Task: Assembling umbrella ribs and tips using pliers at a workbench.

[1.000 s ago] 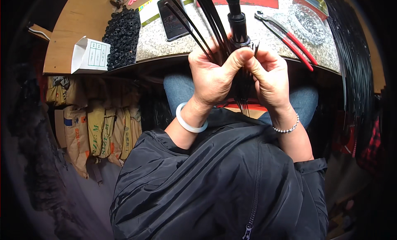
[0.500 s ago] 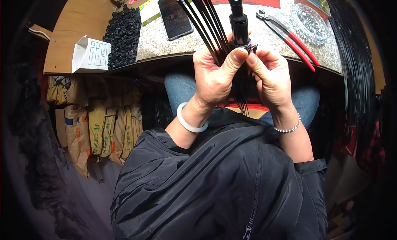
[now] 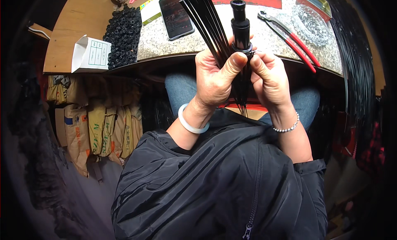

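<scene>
My left hand (image 3: 215,76) is closed around a bundle of thin black rods (image 3: 209,29) that fan up to the left. It also grips a black stepped tube (image 3: 241,31), held upright with its narrow end up and its thumb just below the flared collar. More thin rods (image 3: 242,97) hang down between my hands toward my lap. Thumb against fingers, my right hand (image 3: 271,78) pinches beside the collar's right edge. What lies in that pinch is too small and covered to make out.
On the speckled worktop lie a phone (image 3: 177,16), red-handled pliers (image 3: 289,41) and a clear glass dish (image 3: 312,27). A heap of black ring-shaped parts (image 3: 122,37) and an open white box (image 3: 92,54) are at the left. Long black rods (image 3: 355,62) hang over the right edge.
The tube and both hands have shifted slightly down and to the right. My right thumb has moved a little away from the left thumb, showing more of the collar.
</scene>
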`<state>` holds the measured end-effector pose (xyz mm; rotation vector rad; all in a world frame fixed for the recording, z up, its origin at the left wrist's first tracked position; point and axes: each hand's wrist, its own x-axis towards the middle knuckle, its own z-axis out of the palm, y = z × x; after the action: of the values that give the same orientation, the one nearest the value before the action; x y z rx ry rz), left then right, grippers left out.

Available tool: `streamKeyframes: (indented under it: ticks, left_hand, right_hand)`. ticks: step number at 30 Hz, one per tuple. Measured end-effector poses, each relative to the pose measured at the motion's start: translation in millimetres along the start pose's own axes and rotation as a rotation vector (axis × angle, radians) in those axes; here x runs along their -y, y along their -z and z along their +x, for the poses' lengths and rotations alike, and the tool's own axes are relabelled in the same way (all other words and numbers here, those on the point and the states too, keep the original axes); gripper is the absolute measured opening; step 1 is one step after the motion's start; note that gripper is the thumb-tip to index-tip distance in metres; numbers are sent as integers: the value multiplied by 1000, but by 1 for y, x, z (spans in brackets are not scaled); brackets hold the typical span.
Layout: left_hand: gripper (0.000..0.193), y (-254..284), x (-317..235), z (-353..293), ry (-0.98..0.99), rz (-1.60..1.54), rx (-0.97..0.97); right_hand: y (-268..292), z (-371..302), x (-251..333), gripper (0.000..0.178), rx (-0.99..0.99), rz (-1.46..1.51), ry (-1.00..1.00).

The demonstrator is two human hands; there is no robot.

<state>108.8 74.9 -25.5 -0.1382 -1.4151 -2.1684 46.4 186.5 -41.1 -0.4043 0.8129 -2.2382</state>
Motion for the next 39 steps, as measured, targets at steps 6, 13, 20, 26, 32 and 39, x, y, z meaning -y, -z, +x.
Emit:
streamKeyframes:
  ticks: [6,13,20,26,32,39]
  left_hand:
    - [42,1,3,2,13,-56,54]
    - [52,4,-1,9,117,-175,95]
    - [75,17,-9,28,170,-230,269]
    - [14,-7,-16,17,14,232,25]
    - [22,-17,-16,17,-190,415,-9]
    - [19,-19,-10,15,-211,287,-30]
  right_hand:
    - [17,13,7,9,97,-16,-96]
    - [2,9,-4,36,0,-321,29]
    - [15,-15,-53,36,14,-837,241]
    - [10,-13,-35,36,46,-1035,333]
    - [-25,-1,27,106,-11,-1297,904]
    - [-55,-13,52,19,25,-1574,901]
